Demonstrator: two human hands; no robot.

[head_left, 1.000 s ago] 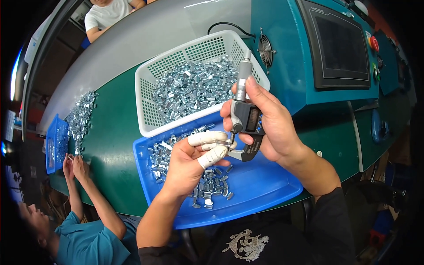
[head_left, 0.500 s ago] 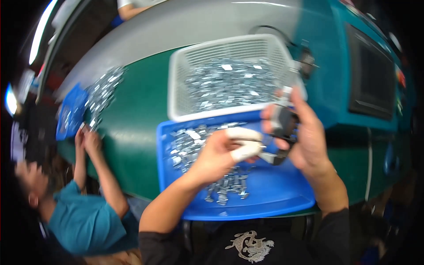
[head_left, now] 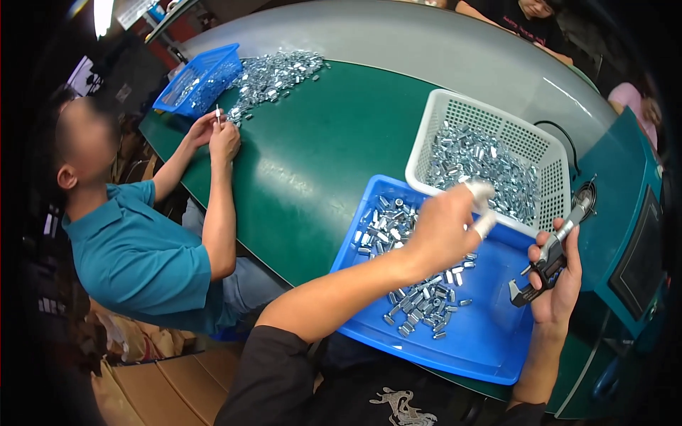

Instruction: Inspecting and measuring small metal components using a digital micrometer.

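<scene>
My right hand (head_left: 559, 292) grips a digital micrometer (head_left: 548, 268) with a dark frame and a silver barrel, held above the right side of the blue tray (head_left: 497, 349). Nothing shows between its measuring faces. White covers sit on the thumb and a fingertip of my left hand (head_left: 442, 231), which hovers, slightly blurred, over the near rim of the white plastic basket (head_left: 419, 165). Those two fingers are apart, and I see no part between them. Small silvery metal pieces (head_left: 426, 302) lie loose in the tray below; many similar metal pieces (head_left: 490, 167) fill the basket.
On my left a co-worker in a teal shirt (head_left: 153, 248) handles a small piece beside a heap of metal parts (head_left: 273, 74) and a blue bin (head_left: 195, 78). A teal machine (head_left: 618, 234) stands at the right. Other people sit beyond the grey divider (head_left: 398, 35).
My left hand has moved from beside the micrometer's jaws to over the basket's near rim, and its fingers have parted. The micrometer stays in my right hand. The whole view has swung leftward.
</scene>
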